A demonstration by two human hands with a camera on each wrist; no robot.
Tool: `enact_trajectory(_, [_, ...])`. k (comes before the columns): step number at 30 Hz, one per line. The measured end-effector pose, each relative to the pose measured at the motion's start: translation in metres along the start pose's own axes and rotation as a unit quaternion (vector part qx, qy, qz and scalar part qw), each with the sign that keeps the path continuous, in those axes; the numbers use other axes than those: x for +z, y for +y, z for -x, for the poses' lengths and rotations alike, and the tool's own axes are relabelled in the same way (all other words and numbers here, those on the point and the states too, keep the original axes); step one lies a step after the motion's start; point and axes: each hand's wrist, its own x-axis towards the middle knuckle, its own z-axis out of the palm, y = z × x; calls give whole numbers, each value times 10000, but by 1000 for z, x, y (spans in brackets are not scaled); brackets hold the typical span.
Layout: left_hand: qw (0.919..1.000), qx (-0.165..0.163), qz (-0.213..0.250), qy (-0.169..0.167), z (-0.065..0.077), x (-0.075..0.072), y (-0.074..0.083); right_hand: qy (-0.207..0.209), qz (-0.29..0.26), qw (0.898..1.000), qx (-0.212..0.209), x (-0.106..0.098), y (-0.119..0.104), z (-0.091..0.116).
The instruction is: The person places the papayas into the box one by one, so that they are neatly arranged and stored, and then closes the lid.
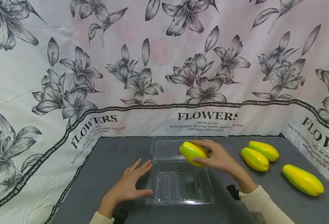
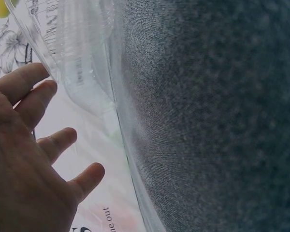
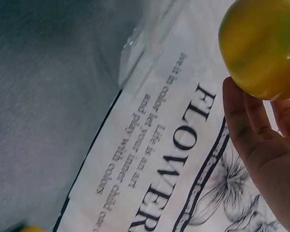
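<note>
A clear plastic clamshell box (image 1: 168,186) lies unfolded on the grey table, its lid (image 1: 164,149) spread out toward the back. Above the hinge area, my right hand (image 1: 220,157) grips a shiny yellow-green papaya (image 1: 191,153) between thumb and fingers. In the right wrist view the fingers press on the papaya (image 3: 261,50) from one side; the thumb is out of sight. At the box's left edge is my left hand (image 1: 129,186), fingers spread and thumb beside the rim. The left wrist view shows the same hand (image 2: 29,145) with fingertips close to the clear plastic (image 2: 82,58).
Two papayas (image 1: 255,159) (image 1: 263,151) lie side by side at the right of the table. Another papaya (image 1: 303,179) is nearer the right edge. A flower-printed cloth (image 1: 153,121) hangs behind the table and along its sides.
</note>
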Motion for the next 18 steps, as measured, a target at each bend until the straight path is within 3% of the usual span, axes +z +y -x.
enact_trajectory(10, [10000,-41,2,25,0,0,1,-303,-314,9986,-285,18,-11,-18])
enact_trajectory(18, [10000,-56,-23,21,0,1,-1,-210,-541,9977,-351,35,-13,-22])
